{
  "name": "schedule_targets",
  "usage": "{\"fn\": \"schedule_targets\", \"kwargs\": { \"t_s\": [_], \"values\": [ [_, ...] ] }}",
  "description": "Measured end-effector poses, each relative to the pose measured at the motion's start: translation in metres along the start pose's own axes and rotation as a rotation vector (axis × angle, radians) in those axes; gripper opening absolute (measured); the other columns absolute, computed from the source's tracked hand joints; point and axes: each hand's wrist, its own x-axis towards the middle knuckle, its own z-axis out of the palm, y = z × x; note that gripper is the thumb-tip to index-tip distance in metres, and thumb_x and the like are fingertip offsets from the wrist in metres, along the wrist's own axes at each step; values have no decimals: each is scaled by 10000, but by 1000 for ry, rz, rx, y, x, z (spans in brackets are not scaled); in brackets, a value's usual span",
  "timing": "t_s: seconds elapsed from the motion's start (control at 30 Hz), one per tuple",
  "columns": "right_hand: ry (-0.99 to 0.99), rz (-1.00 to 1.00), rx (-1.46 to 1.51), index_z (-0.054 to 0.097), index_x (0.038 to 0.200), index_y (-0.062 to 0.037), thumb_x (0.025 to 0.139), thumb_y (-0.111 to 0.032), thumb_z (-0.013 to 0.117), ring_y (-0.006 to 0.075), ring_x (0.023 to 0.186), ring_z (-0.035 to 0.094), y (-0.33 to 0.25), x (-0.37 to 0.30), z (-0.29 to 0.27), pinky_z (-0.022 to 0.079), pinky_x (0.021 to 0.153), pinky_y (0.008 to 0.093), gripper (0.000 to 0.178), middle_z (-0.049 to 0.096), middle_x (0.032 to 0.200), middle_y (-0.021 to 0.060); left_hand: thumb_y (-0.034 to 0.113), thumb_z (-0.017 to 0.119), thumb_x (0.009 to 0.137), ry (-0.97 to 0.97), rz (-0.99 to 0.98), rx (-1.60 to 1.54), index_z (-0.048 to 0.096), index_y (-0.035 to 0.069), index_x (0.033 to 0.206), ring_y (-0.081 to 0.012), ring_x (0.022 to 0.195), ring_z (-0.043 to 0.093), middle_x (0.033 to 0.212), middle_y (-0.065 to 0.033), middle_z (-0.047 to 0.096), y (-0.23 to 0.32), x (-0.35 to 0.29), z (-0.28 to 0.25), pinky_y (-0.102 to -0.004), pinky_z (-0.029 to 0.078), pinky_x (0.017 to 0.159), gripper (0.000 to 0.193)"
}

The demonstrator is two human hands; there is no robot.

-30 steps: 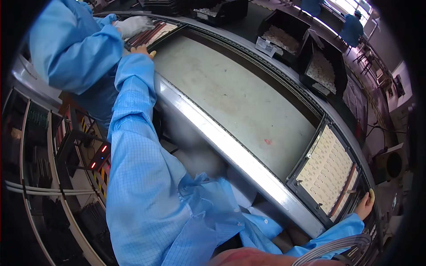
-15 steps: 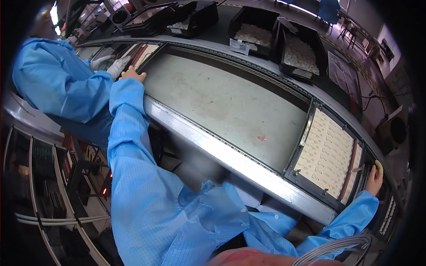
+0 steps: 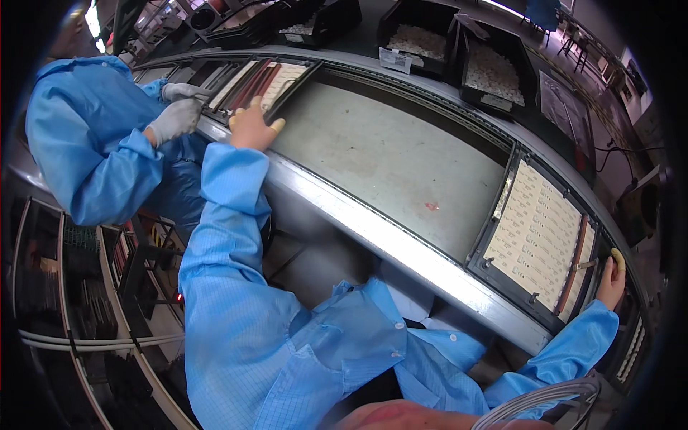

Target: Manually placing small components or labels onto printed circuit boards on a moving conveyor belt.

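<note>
My left hand (image 3: 252, 129) lies with fingers spread at the near edge of a dark-framed tray (image 3: 294, 92) on the left of the metal conveyor line (image 3: 380, 168). Cream printed sheets and dark red bars fill that tray. At the far right, my right hand (image 3: 613, 281) has its fingers curled on the outer edge of a second dark-framed tray (image 3: 499, 231), which bears a cream printed sheet (image 3: 534, 222) and a red-brown bar (image 3: 573, 269). Near those fingers lies a thin metal strip (image 3: 586, 265); whether I hold it cannot be told. Yellowish covers sit on several of my fingertips.
A co-worker in blue (image 3: 93, 143) stands close at my left, grey-gloved hands (image 3: 175, 122) by the left tray. Black bins (image 3: 494, 68) of small white parts line the far side. Racks (image 3: 93, 308) stand at lower left; a cable bundle (image 3: 545, 401) hangs at lower right.
The left tray has slid right along the line, and my left hand has moved right with it. The co-worker's gloved hands have shifted. My right hand stays at the right tray's edge.
</note>
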Motion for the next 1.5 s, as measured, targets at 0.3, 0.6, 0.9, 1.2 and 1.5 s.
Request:
{"fn": "schedule_targets", "kwargs": {
  "t_s": [0.3,0.6,0.9,1.2,1.5],
  "values": [
    [-11,-94,-97,575,1105,-52,877,-139,542,52,795,503,-4,-9,9,396,737,180,246,573,903,-10,381,615,729,-279,340,-346,411,-9,1228,-343,935,513,1002,-228,561,96,-47,-47,-449,385,805,665],
    [-36,-119,-32,593,1035,-52,867,-112,539,55,687,459,-21,-20,17,375,625,192,186,546,781,-3,686,612,586,-478,-78,-26,162,64,1382,-351,1269,279,1360,-238,288,104,40,-1,-371,210,1053,1106],
    [-77,46,-182,579,1075,-58,872,-102,531,72,772,523,-60,-29,14,413,704,195,213,600,924,16,533,714,567,-532,-124,-53,265,65,1356,-308,1217,376,1313,-187,396,95,59,-10,-344,266,1019,1022],
    [18,-17,-143,596,1045,-75,856,-123,543,50,589,388,-60,-30,15,345,542,198,202,475,677,-30,494,698,553,-529,-29,-9,283,16,1339,-324,1198,395,1288,-220,412,104,62,-13,-343,289,1002,1009],
    [-54,40,-189,590,1067,-71,871,-139,544,63,653,447,-52,-26,16,380,614,189,212,535,764,-9,564,704,551,-478,-169,39,299,-16,1304,-352,1133,460,1220,-240,469,107,60,-19,-357,353,948,1033]
  ]
}}
